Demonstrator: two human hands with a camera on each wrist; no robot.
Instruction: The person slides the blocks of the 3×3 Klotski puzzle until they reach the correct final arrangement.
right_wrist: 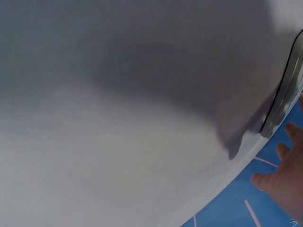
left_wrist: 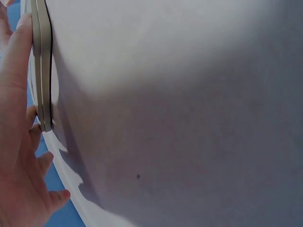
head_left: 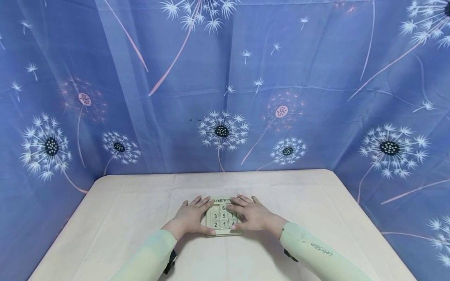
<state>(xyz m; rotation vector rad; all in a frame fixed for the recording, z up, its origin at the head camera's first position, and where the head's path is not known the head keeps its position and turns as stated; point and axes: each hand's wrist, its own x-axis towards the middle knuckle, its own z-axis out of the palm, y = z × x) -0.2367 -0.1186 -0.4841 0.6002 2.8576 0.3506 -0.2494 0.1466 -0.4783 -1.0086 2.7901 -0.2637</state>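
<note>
A light wooden number slide puzzle (head_left: 224, 220) lies flat on the table, its printed heading at the far edge. Tiles 6, 3, 5, 7, 2, 1 and 4 can be read, the 4 partly covered. At its left side is my left hand (head_left: 190, 217), fingers spread and thumb along the near-left corner. My right hand (head_left: 254, 216) reaches over the right side; its fingers and thumb hide the upper right tiles. Both wrist views catch the puzzle only edge-on: its layered side (left_wrist: 43, 71) in the left, its rim (right_wrist: 284, 90) in the right.
The pale cloth-covered table (head_left: 140, 203) stretches around the puzzle on all sides. A blue curtain (head_left: 183, 117) with dandelion prints hangs behind it and at both sides. Light green sleeves (head_left: 313, 249) cover the forearms.
</note>
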